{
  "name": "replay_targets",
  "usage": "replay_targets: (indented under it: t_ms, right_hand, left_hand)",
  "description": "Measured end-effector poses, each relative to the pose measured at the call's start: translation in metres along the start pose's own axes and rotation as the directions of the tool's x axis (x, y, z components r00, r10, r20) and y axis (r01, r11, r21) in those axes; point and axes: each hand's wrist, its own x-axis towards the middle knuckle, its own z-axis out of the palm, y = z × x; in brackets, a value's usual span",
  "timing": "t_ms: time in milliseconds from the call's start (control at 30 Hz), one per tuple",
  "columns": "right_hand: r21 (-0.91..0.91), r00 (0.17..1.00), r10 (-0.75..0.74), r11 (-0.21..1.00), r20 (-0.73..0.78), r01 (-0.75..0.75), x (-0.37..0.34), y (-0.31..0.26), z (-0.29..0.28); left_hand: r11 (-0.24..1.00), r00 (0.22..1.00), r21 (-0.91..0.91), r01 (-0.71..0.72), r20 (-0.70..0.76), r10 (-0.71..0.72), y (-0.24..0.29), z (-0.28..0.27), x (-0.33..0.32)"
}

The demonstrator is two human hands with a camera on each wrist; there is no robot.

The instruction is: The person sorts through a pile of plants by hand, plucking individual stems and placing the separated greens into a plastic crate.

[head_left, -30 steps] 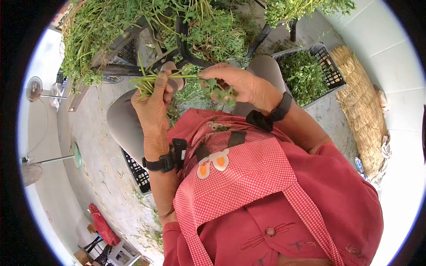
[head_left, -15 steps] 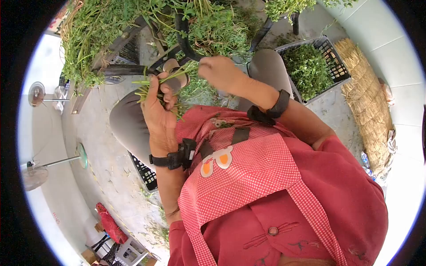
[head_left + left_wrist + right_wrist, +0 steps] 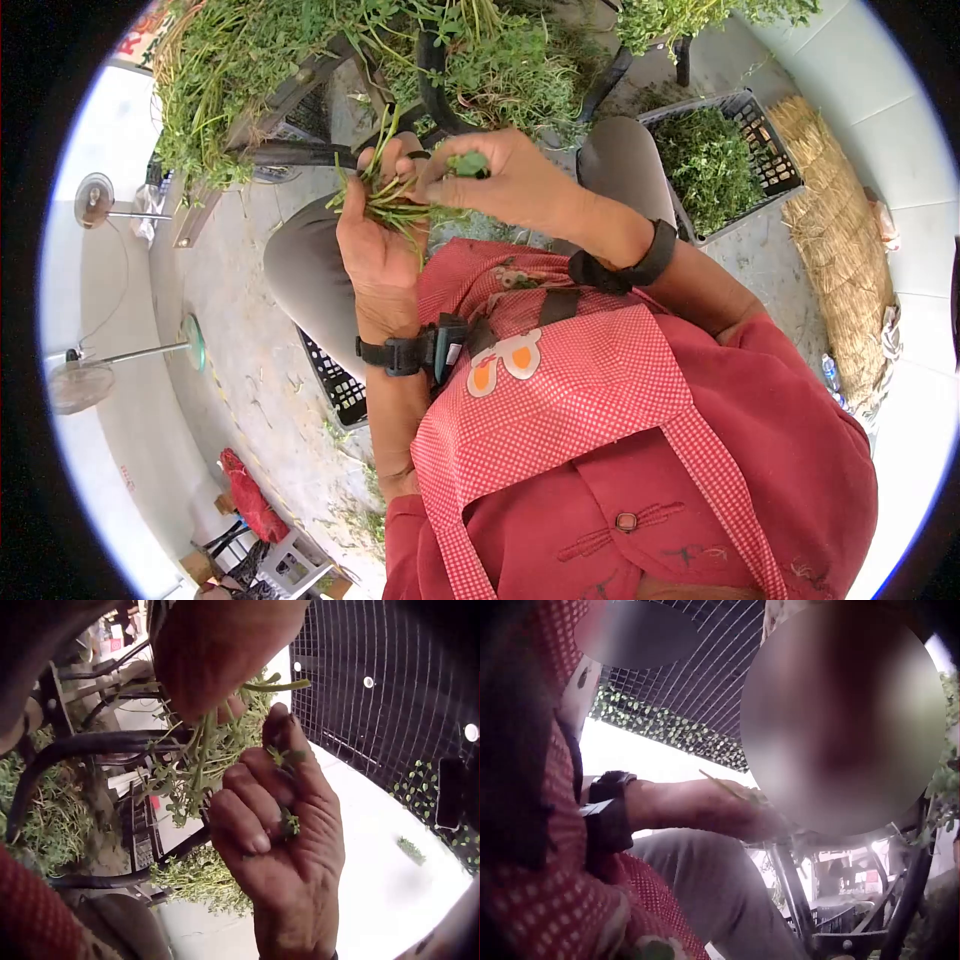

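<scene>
green stems [image 3: 393,211] sit in half-curled left fingers [image 3: 353,200]; right fingers [image 3: 460,191], nearer than before, grip leaves [image 3: 468,164].

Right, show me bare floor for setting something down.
Mostly bare, with scraps: floor between the left knee and green-rimmed disc. A smaller patch: between the filled black crate, straw roll and right arm. Crowded: ahead, where greens heap up, and between left hand and right hand, around the stems.
</scene>
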Motion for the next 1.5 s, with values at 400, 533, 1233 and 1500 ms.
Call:
replay_targets:
  t_ms: [400, 533, 1233, 1500]
  right_hand:
    - [-0.751, 0.928, -0.370, 0.626, -0.047, 0.211, 0.001, 0.022, 0.030]
    - [-0.593, 0.919, -0.371, 0.773, -0.132, 0.227, 0.002, 0.027, 0.028]
    - [-0.050, 0.997, -0.079, 0.996, -0.025, 0.078, 0.007, 0.020, -0.001]
    - [-0.505, 0.997, -0.042, 0.863, -0.066, 0.003, 0.012, 0.023, -0.001]
  left_hand:
    - [0.994, 0.997, 0.109, -0.032, 0.069, 0.024, -0.023, 0.015, -0.004]
    - [0.995, 0.996, 0.087, -0.050, 0.072, 0.044, -0.023, 0.013, -0.002]
    - [0.991, 0.998, 0.132, -0.024, 0.053, 0.017, -0.027, 0.001, 0.001]
    - [0.973, 0.997, 0.223, -0.055, 0.066, 0.042, -0.036, 0.004, -0.001]
